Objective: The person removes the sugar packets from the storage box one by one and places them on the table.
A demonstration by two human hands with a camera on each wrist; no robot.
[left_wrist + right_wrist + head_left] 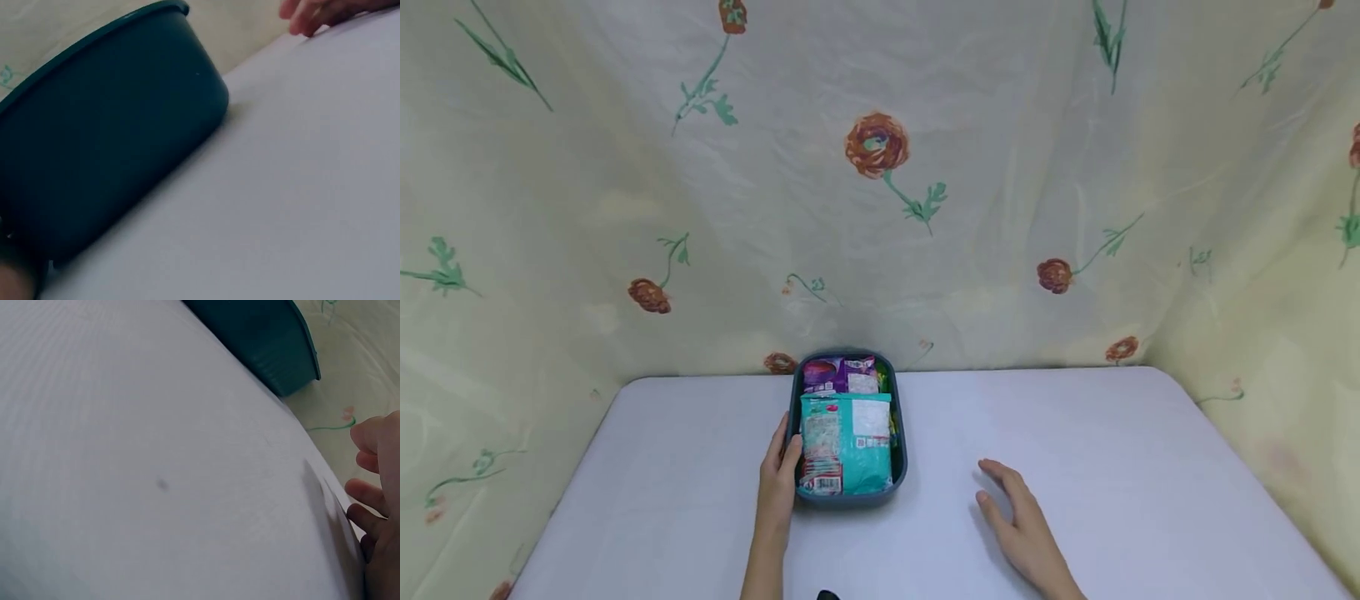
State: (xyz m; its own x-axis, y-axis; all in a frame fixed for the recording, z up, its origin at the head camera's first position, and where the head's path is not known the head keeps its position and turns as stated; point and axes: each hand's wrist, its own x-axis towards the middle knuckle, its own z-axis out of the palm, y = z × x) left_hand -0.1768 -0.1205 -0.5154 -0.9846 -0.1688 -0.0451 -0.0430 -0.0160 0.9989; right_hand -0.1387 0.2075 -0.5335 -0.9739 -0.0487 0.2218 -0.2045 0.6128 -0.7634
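A dark teal plastic bin (848,501) with rounded corners stands on the white table, filled with snack packets. On top lies a turquoise snack packet (868,462); behind it are purple packets (823,377), with bits of green and yellow wrapping along the right inner side. My left hand (778,477) grips the bin's left side, its thumb over the rim and its fingers along the outer wall. To the right of the bin, apart from it, my right hand (1020,529) hovers low over the table with relaxed fingers, holding nothing. In the left wrist view, the bin wall (112,125) hides most of the packets' side.
The white table (1112,450) reaches back to a pale curtain (1000,167) with red flowers, which also hangs at both sides. The bin's back end stands close to the table's far edge. A small black object (827,595) shows at the bottom edge.
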